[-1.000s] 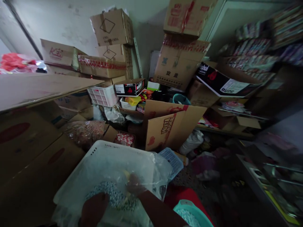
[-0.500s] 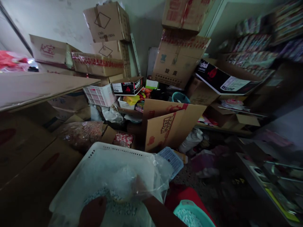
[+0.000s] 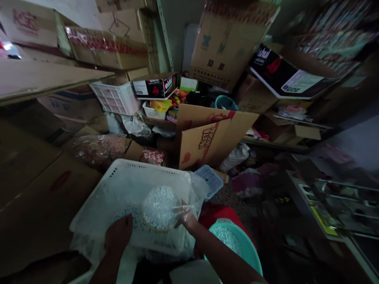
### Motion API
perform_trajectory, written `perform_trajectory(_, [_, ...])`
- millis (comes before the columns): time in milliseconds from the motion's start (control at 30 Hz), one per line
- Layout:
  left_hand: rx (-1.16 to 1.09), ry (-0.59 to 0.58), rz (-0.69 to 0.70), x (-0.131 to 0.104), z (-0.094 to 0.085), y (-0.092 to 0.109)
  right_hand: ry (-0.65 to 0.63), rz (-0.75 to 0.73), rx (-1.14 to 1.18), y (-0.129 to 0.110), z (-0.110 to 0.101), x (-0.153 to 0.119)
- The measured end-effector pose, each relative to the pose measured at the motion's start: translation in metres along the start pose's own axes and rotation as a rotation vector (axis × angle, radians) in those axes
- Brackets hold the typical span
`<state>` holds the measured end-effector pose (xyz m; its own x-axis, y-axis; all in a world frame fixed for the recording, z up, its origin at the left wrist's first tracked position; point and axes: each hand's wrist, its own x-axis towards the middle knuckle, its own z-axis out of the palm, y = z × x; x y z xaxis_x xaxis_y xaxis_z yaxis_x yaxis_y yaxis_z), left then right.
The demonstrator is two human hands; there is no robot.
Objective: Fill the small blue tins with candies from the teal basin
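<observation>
A white plastic crate (image 3: 103,199), lined with clear plastic film, stands in front of me. Small pale blue and white pellets (image 3: 134,217) lie loose on its bottom. My right hand (image 3: 185,216) grips the side of a round, shallow bowl-like vessel (image 3: 161,209) with a yellowish rim, heaped with the same kind of pellets; whether it is a bowl or a sieve I cannot tell. Over the crate's near left part, my left hand (image 3: 120,232) is closed beside the loose pellets, its fingers mostly hidden. A turquoise basin (image 3: 251,252) of similar pellets sits right of the crate.
Under the basin is something red (image 3: 210,213). A blue mesh basket (image 3: 210,179) rests behind the crate's right corner, with folded cardboard (image 3: 204,142) leaning beyond. Brown cartons (image 3: 35,169) crowd the left. At right stands a metal-topped unit (image 3: 310,197).
The view has tilted downward, showing more of both arms and the basin. The round vessel, blurred with little showing inside before, now shows a heap of pellets. My left hand stays low over the crate.
</observation>
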<state>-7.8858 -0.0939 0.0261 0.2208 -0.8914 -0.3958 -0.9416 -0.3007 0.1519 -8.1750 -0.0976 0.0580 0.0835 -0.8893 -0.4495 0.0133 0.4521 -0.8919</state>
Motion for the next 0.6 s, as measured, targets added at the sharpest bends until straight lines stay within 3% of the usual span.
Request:
perform_trajectory(200, [0.041, 0.014, -0.028, 0.000, 0.008, -0.002, 0.133, 0.102, 0.110, 0.019, -0.038, -0.043])
perform_trajectory(433, [0.073, -0.009, -0.037, 0.005, 0.010, 0.001, 0.286, 0.061, 0.240, 0.025, -0.095, -0.124])
perform_trajectory(600, [0.136, -0.017, -0.019, 0.003, 0.006, 0.010, 0.446, 0.115, 0.334, 0.059, -0.132, -0.184])
